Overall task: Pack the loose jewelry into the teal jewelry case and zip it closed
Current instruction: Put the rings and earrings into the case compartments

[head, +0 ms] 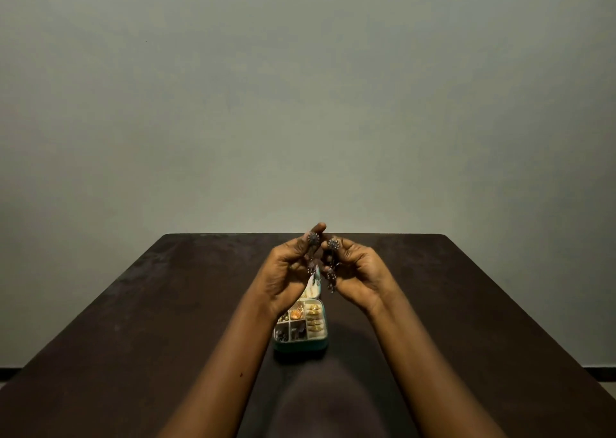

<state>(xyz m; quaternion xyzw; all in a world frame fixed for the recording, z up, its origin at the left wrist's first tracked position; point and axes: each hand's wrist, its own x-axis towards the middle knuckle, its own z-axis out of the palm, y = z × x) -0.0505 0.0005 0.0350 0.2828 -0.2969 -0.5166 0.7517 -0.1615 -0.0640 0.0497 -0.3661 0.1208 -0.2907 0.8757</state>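
Two hands are up. What is each of mine holding?

Your left hand (285,272) is raised above the case, its fingertips pinching a flower-topped earring (313,238) by the round top, and the dark dangle hangs down beside your palm. Your right hand (361,276) is just beside it with its fingers curled, pinching the second earring (333,245) the same way, and that dangle hangs lower. The two tops are near each other. I cannot tell whether they touch.

And the case?

Your teal jewelry case (300,346) lies open on the table, right below your hands and between your forearms. Its lid (314,287) stands up at the far side, partly hidden by your left hand and the dangles. The pale tray inside is split into small compartments. Gold pieces (315,321) fill the column on your right, and an orange piece (296,314) sits in a cell beside them. The cells on your left hold small dark bits too small for me to make out.

What lies around it?

You have the dark brown table (133,304) running out to a straight far edge, and behind that edge stands a plain grey-green wall (300,104).
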